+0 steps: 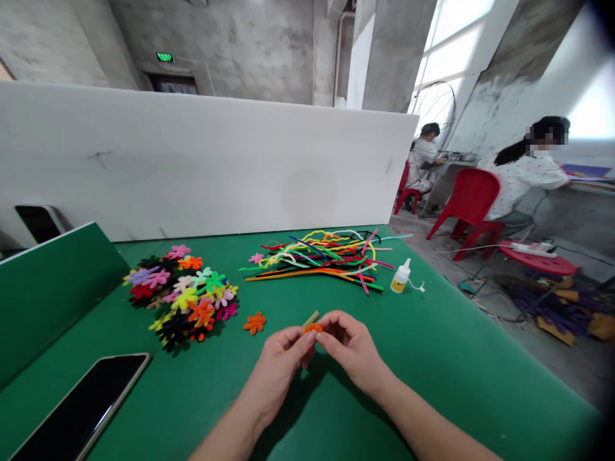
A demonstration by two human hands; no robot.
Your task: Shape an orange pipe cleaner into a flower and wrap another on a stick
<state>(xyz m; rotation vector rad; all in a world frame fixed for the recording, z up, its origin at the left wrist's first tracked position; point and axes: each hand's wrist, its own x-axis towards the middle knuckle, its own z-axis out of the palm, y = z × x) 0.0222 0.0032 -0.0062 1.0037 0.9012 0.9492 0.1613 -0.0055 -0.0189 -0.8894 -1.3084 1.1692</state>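
Between my left hand [287, 352] and my right hand [348, 342], a small orange pipe-cleaner piece [313, 327] is pinched in the fingertips of both. A short olive-green strip [311, 317] sticks up just behind it; which hand holds that strip I cannot tell. To the left of my hands, an orange pipe-cleaner flower [254, 323] lies flat on the green table [456, 384]. Farther left is a heap of many-coloured pipe-cleaner flowers [187, 298]. Beyond my hands lies a loose pile of long coloured pipe cleaners [317, 259].
A small white glue bottle [400, 278] stands open at the right, its cap hanging beside it. A phone [81, 406] lies front left. A white partition [216, 166] closes off the back. Two people sit at desks to the right, near a red chair [473, 198].
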